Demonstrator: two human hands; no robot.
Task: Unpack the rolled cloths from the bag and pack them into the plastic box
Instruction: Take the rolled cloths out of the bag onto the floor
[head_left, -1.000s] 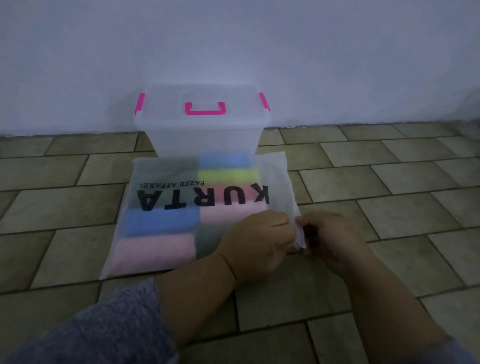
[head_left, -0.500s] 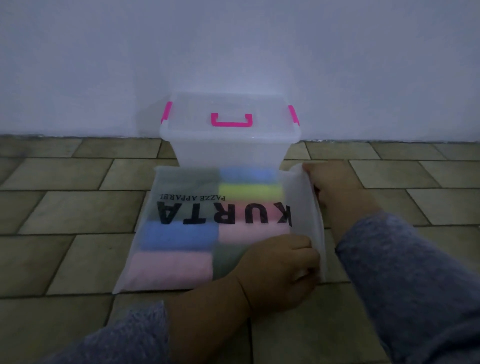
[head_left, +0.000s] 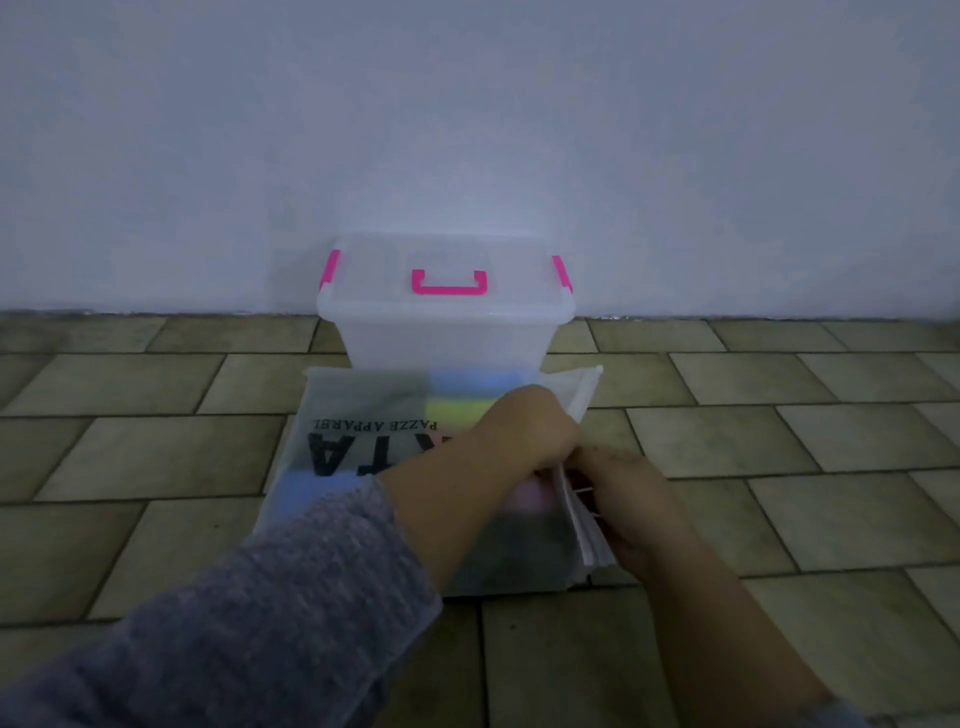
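A frosted white bag (head_left: 363, 410) with black lettering lies flat on the tiled floor. Rolled cloths show through it: blue (head_left: 467, 379), yellow-green (head_left: 457, 405), pink (head_left: 530, 493) and a second blue one (head_left: 296, 493). My left hand (head_left: 524, 431) reaches over the bag and grips its upper layer at the right-hand opening. My right hand (head_left: 628, 499) pinches the bag's right edge (head_left: 582, 525) and holds it apart. Behind the bag stands the clear plastic box (head_left: 447, 338) with its lid on, pink handle (head_left: 449, 283) and pink side clips.
A plain white wall (head_left: 467, 130) rises directly behind the box. Bare olive floor tiles (head_left: 779, 441) stretch to the left and right of the bag. My grey sleeve (head_left: 260, 623) fills the lower left.
My right hand came back from the bag's far right corner to the near right edge. My left hand moved up over the bag to the opening. The camera tilted upward.
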